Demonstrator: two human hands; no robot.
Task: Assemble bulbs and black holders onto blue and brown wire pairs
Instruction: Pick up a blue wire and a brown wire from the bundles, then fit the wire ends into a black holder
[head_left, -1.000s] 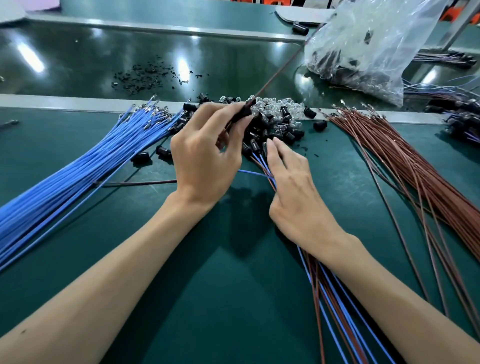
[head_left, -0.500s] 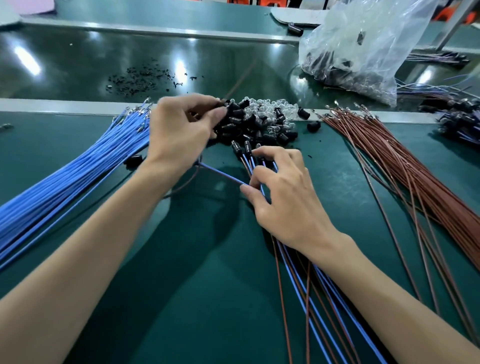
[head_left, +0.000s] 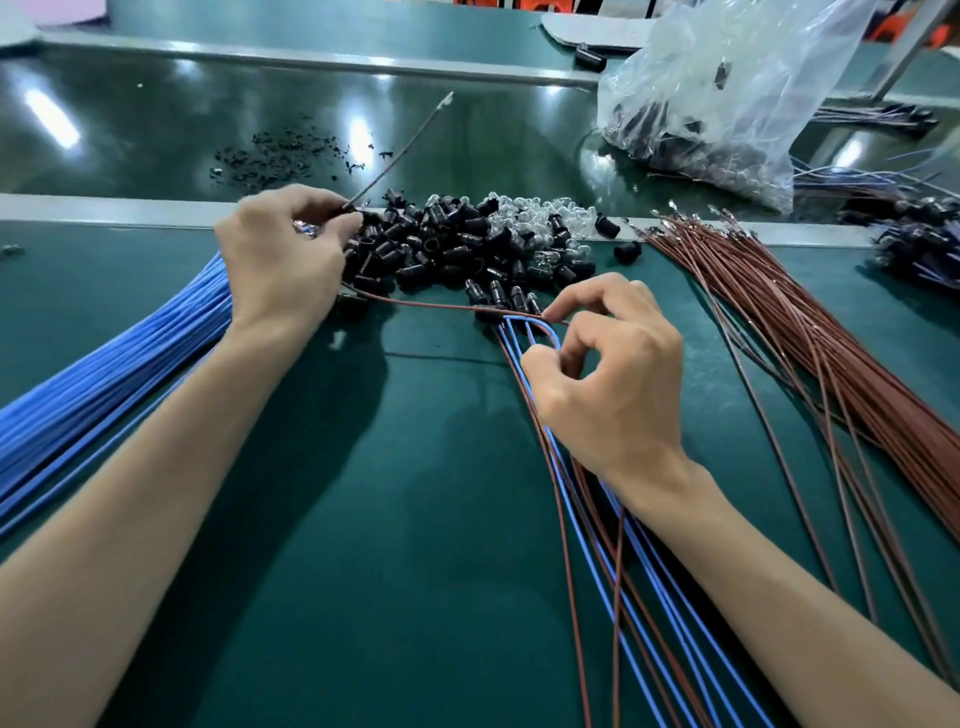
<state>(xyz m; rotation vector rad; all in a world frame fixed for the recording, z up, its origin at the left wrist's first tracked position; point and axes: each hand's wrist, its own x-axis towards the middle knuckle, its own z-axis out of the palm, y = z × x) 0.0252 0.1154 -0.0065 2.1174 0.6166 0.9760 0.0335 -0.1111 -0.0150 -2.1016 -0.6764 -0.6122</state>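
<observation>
- Green bench mat (head_left: 415, 519) carries heaped black plastic holders (head_left: 441, 249) and clear glass bulbs (head_left: 545, 218).
- Your left hand (head_left: 280, 260) pinches thin brown wire (head_left: 400, 150), right hand (head_left: 608, 384) thin blue wire (head_left: 540, 325).
- Pairing step, I think; next align both ends.

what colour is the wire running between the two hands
Brown: the wire between left hand and right hand, clearest in the head view.

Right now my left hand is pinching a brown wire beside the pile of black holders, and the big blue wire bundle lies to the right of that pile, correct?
Not quite. The head view shows the blue wire bundle to the left of the pile of black holders. Your left hand does pinch a brown wire beside it.
</observation>
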